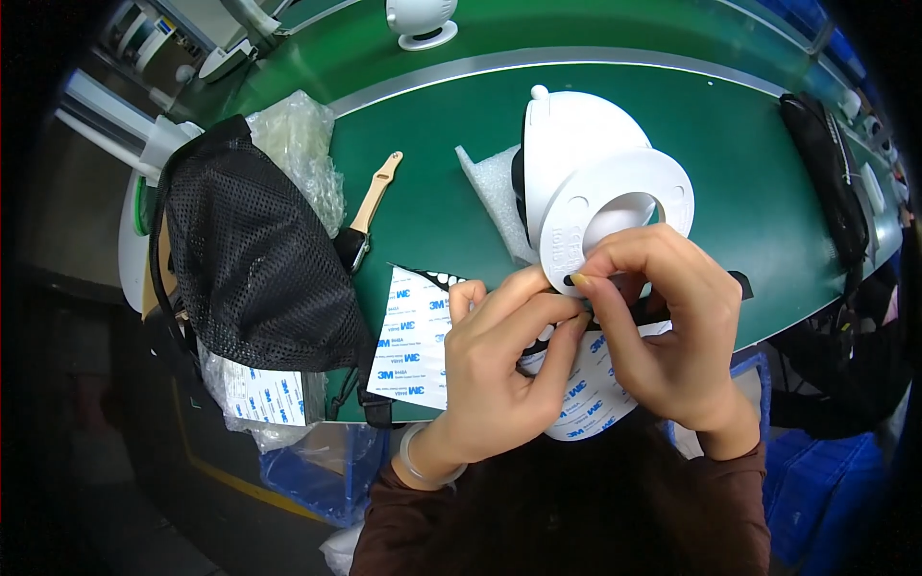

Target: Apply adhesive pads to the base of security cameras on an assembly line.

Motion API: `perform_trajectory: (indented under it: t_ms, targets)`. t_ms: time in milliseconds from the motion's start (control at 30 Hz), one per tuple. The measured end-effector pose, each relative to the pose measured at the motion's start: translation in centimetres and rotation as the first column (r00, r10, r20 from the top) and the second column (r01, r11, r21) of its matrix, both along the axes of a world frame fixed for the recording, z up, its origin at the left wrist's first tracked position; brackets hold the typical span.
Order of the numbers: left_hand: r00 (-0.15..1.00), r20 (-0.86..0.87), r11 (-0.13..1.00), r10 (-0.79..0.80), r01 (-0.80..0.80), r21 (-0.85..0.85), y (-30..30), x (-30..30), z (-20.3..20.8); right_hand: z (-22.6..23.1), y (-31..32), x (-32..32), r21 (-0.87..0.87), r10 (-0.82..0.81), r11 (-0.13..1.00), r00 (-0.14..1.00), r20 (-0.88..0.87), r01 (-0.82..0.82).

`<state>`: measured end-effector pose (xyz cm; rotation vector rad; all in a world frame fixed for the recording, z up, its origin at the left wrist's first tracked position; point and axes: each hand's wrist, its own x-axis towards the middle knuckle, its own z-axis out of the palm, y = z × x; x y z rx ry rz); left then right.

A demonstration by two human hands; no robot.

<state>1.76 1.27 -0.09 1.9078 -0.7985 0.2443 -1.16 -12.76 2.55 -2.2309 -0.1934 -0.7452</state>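
Observation:
A white rounded housing (576, 134) with a flat white ring base (672, 178) lies tilted on the green table. My right hand (672, 326) is closed on the lower edge of that ring, its thumb at a small round black pad (570, 279). Just left of it, my left hand (509, 374) has its fingers pressed together under the ring's edge; what they pinch is hidden. White backing sheets with blue print lie about my hands: one sheet (408, 336) beside my left hand, another sheet (591, 403) below the two hands. Black shapes show at their edges.
A black mesh bag (259, 250) and clear bubble wrap (298, 144) are at the left, near a watch with a tan strap (376, 192). White foam (492, 197) leans by the housing. A similar white device (423, 19) stands at the back, and a black pouch (826, 178) lies right.

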Motion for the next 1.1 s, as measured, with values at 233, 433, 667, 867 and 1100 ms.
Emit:
perform_trajectory:
  t_ms: [233,433,667,867,1100]
  targets:
    - [0.992,-0.104,0.997,0.073,-0.070,0.033,0.7,-1.1,0.8,0.2,-0.3,-0.6,0.155,-0.022,0.988,0.997,0.071,0.011]
    - [0.997,0.031,0.994,0.068,-0.070,0.078,1.9,-1.4,1.8,1.9,-2.4,-3.0,-0.137,0.155,0.977,0.987,-0.049,-0.160]
    - [0.992,-0.057,0.990,-0.113,0.117,0.072,0.3,-1.4,2.7,1.5,-3.3,-3.9,-0.106,0.116,0.986,0.988,-0.097,-0.127]
    - [0.990,-0.037,0.988,-0.137,0.139,0.062,-0.4,-1.4,2.4,0.7,-4.1,-3.8,-0.011,0.234,0.972,0.970,-0.068,-0.235]
    - [0.991,-0.001,0.986,-0.137,0.137,0.101,-0.6,-1.4,2.4,0.4,-4.3,-3.5,-0.115,0.263,0.957,0.964,-0.034,-0.265]
